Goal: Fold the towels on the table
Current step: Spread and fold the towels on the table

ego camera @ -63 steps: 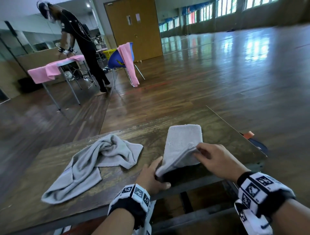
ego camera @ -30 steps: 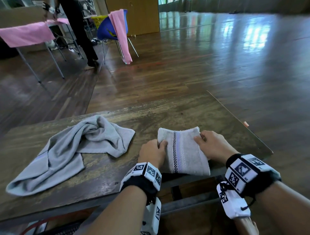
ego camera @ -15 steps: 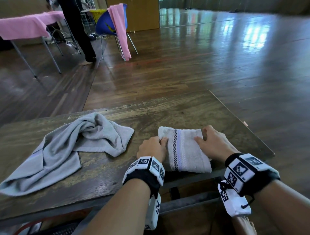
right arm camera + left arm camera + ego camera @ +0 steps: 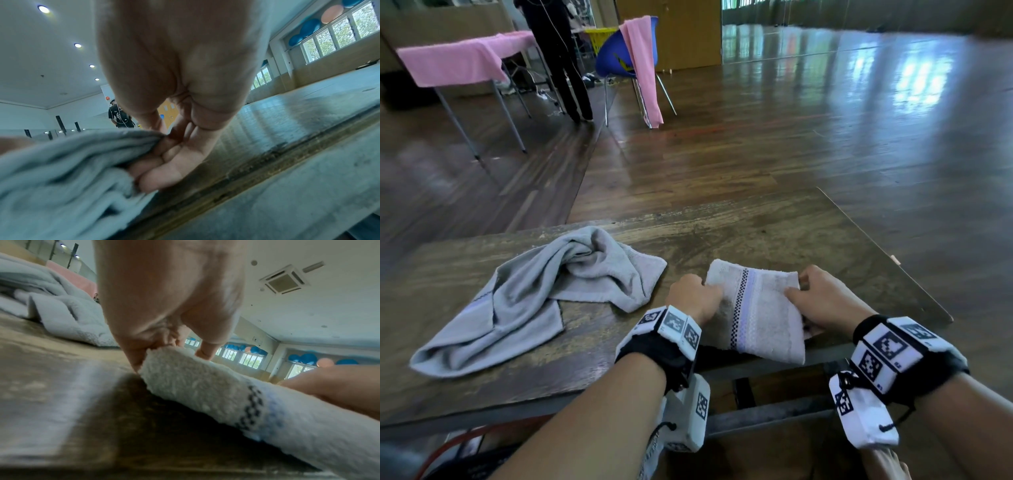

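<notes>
Both hands pinch the small folded towel (image 4: 756, 308) at the table's (image 4: 808, 233) near edge: left hand (image 4: 693, 298), right hand (image 4: 822, 298). This fold looks nearly done. Next, the crumpled towel (image 4: 544, 291) needs spreading flat.

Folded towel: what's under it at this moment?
The folded towel lies on the wooden table, its near edge overhanging. Right hand fingers tuck beneath its right side; left hand pinches the left edge. Anything else beneath is covered.
</notes>
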The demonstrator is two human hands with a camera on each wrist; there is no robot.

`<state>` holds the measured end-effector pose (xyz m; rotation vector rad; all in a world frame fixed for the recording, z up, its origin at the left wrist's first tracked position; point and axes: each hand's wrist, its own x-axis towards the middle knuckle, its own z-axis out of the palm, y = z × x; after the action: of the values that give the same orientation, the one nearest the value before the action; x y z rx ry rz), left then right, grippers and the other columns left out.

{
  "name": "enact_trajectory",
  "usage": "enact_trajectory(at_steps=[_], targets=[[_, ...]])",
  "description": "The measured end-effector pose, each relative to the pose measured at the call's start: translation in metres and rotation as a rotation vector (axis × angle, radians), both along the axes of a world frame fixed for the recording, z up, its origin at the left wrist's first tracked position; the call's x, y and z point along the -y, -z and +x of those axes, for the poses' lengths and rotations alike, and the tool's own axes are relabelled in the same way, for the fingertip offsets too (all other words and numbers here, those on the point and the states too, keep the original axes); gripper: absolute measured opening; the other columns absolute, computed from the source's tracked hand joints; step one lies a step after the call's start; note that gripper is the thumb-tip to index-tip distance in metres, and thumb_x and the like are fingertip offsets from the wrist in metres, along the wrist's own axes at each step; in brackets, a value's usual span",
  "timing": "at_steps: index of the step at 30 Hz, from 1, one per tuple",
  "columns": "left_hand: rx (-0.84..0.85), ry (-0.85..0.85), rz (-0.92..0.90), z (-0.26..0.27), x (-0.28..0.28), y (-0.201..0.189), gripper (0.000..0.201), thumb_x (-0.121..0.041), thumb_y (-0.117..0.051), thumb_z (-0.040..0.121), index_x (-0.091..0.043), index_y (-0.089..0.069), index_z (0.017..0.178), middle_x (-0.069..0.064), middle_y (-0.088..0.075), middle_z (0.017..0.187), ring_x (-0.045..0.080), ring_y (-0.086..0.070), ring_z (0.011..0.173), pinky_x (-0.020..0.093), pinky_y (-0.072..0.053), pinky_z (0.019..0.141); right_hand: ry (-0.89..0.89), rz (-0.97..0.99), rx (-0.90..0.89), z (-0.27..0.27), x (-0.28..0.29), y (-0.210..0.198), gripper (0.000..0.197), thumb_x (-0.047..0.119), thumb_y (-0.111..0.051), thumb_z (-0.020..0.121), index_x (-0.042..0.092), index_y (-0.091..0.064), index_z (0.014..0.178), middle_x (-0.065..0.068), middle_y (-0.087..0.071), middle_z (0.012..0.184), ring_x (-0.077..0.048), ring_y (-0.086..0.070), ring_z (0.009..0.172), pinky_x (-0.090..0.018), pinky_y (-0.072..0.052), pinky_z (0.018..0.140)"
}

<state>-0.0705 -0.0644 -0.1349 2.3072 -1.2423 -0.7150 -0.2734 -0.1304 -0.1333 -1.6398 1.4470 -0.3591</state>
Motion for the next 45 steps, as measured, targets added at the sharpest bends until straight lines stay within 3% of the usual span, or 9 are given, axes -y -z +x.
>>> enact_trajectory(at_steps=[4, 7, 11, 17, 21, 25, 31, 36, 45], targets=[[0.216, -0.046, -0.292, 0.014, -0.017, 0.0, 0.011, -0.027, -0.056, 0.088, -0.017, -0.056, 0.091, 0.001, -0.061, 0.089, 0.023, -0.057, 0.082, 0.039, -0.05, 0.08, -0.109, 0.07, -0.054, 0.006, -0.013, 0.0, 0.024, 0.034, -0.053, 0.097, 0.014, -0.046, 0.108, -0.013, -0.074, 0.064, -0.02, -0.068, 0.046, -0.027, -0.051, 0.043], [0.411, -0.008, -0.439, 0.018, -0.032, -0.003, 0.013, -0.032, -0.055, 0.087, -0.021, -0.053, 0.092, -0.002, -0.054, 0.094, 0.021, -0.05, 0.086, 0.038, -0.042, 0.088, -0.132, -0.138, -0.214, 0.006, -0.024, 0.002, 0.03, 0.051, -0.053, 0.087, 0.021, -0.052, 0.091, -0.004, -0.073, 0.067, -0.018, -0.067, 0.05, -0.03, -0.052, 0.047], [0.485, 0.187, -0.151, 0.004, -0.047, 0.004, 0.033, -0.056, -0.042, 0.079, -0.025, -0.054, 0.083, -0.006, -0.057, 0.086, 0.019, -0.052, 0.086, 0.04, -0.039, 0.09, -0.219, -0.249, -0.22, 0.003, -0.033, 0.004, 0.018, 0.049, -0.05, 0.092, 0.032, -0.054, 0.095, 0.001, -0.064, 0.09, -0.013, -0.062, 0.077, -0.029, -0.044, 0.059], [0.436, 0.338, -0.09, 0.002, -0.04, -0.001, 0.058, -0.062, -0.038, 0.084, -0.03, -0.052, 0.131, -0.005, -0.047, 0.144, 0.017, -0.037, 0.136, 0.048, -0.015, 0.117, -0.215, -0.252, -0.171, -0.007, -0.039, -0.003, 0.021, 0.04, -0.057, 0.093, 0.024, -0.065, 0.084, 0.0, -0.069, 0.083, -0.017, -0.065, 0.077, -0.028, -0.044, 0.062], [0.382, 0.487, -0.16, -0.013, -0.052, 0.007, 0.06, -0.068, -0.042, 0.086, -0.039, -0.042, 0.138, -0.008, -0.035, 0.154, 0.015, -0.027, 0.144, 0.044, -0.012, 0.118, -0.23, -0.282, -0.218, -0.013, -0.042, -0.009, 0.009, 0.033, -0.057, 0.093, 0.03, -0.063, 0.087, 0.001, -0.066, 0.095, -0.015, -0.064, 0.083, -0.029, -0.047, 0.069], [0.365, 0.52, -0.054, -0.018, -0.055, 0.009, 0.056, -0.054, -0.048, 0.093, -0.043, -0.032, 0.146, -0.007, -0.017, 0.164, 0.014, -0.007, 0.152, 0.045, 0.002, 0.123, -0.314, -0.285, -0.268, -0.015, -0.044, -0.015, 0.013, 0.022, -0.059, 0.092, 0.035, -0.059, 0.09, 0.007, -0.059, 0.088, -0.007, -0.057, 0.079, -0.026, -0.042, 0.069], [0.452, 0.437, -0.14, -0.021, -0.048, -0.003, 0.056, -0.014, -0.053, 0.083, -0.038, -0.048, 0.134, -0.005, -0.038, 0.15, 0.019, -0.021, 0.147, 0.047, -0.005, 0.121, -0.375, -0.229, -0.354, -0.011, -0.057, -0.024, 0.016, 0.026, -0.06, 0.092, 0.042, -0.062, 0.094, 0.002, -0.065, 0.105, -0.02, -0.064, 0.099, -0.041, -0.053, 0.094], [0.433, 0.453, -0.239, -0.031, -0.046, -0.001, 0.037, -0.038, -0.06, 0.087, -0.034, -0.056, 0.123, -0.006, -0.054, 0.127, 0.019, -0.048, 0.12, 0.038, -0.029, 0.106, -0.362, -0.244, -0.426, -0.008, -0.064, -0.027, 0.033, 0.03, -0.055, 0.094, 0.043, -0.056, 0.124, -0.001, -0.061, 0.12, -0.023, -0.062, 0.105, -0.042, -0.051, 0.096], [0.213, 0.333, -0.461, -0.041, -0.033, -0.004, 0.013, -0.031, -0.061, 0.088, -0.022, -0.067, 0.093, 0.001, -0.061, 0.094, 0.019, -0.056, 0.095, 0.042, -0.044, 0.087, -0.408, -0.269, -0.488, 0.002, -0.062, -0.026, 0.041, 0.036, -0.053, 0.096, 0.043, -0.047, 0.135, -0.005, -0.057, 0.132, -0.029, -0.06, 0.113, -0.039, -0.047, 0.086]])
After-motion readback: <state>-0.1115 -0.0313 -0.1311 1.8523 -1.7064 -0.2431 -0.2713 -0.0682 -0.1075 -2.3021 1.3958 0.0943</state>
